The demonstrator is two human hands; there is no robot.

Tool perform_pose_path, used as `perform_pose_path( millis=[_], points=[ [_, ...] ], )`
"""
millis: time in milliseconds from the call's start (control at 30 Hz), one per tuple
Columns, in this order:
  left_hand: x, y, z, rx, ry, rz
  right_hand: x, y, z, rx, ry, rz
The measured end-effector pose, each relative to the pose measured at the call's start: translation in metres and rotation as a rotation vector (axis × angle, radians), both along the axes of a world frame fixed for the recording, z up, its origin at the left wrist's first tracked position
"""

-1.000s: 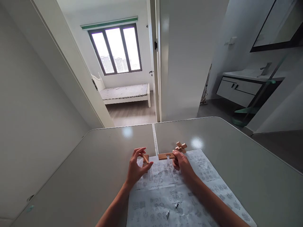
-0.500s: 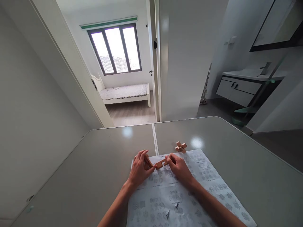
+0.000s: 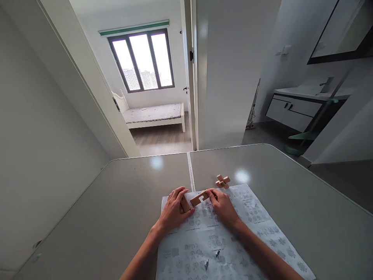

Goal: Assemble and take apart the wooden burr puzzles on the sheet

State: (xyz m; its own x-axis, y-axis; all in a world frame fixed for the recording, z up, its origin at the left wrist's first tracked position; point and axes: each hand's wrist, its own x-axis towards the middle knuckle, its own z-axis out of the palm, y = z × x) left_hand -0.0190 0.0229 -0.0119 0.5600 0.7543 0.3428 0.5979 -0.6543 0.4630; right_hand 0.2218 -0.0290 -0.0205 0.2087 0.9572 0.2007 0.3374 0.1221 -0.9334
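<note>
At six o'clock, a notched wooden piece [image 3: 195,201] was pinched by the right hand [image 3: 222,204], grip narrow; a wooden block [image 3: 185,204] was clasped by the left hand [image 3: 174,207]; a drop was risked through loosening.

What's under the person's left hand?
A wooden piece shows between the fingers and thumb of the left hand, with the printed sheet below. The rest of the piece, and anything else beneath palm and fingers, is covered.

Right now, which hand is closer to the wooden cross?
The right hand. It sits just on the near side of the wooden cross; the left hand is farther away, off to the left.
</note>
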Motion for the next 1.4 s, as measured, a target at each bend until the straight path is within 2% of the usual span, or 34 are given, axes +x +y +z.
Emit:
perform_pose_path(
  millis=[367, 567, 900, 1033, 1233, 1400],
  points=[
    [-0.001, -0.002, -0.003, 0.038, 0.083, -0.060, -0.007, -0.001, -0.012, -0.021, -0.186, 0.003],
    [0.000, -0.003, -0.004, 0.061, 0.083, -0.096, -0.010, -0.003, -0.013, 0.003, -0.288, 0.031],
    [0.002, -0.005, 0.000, 0.034, 0.094, -0.108, -0.014, -0.010, 0.003, 0.075, -0.330, 0.257],
    [0.002, -0.006, 0.002, 0.049, 0.115, -0.112, -0.016, -0.012, 0.004, 0.090, -0.328, 0.349],
    [0.005, -0.009, 0.008, 0.079, 0.149, -0.083, -0.019, -0.014, 0.003, 0.094, -0.298, 0.340],
    [0.007, -0.008, 0.006, 0.096, 0.133, -0.004, -0.019, -0.014, 0.006, 0.080, -0.245, 0.289]
  ],
)
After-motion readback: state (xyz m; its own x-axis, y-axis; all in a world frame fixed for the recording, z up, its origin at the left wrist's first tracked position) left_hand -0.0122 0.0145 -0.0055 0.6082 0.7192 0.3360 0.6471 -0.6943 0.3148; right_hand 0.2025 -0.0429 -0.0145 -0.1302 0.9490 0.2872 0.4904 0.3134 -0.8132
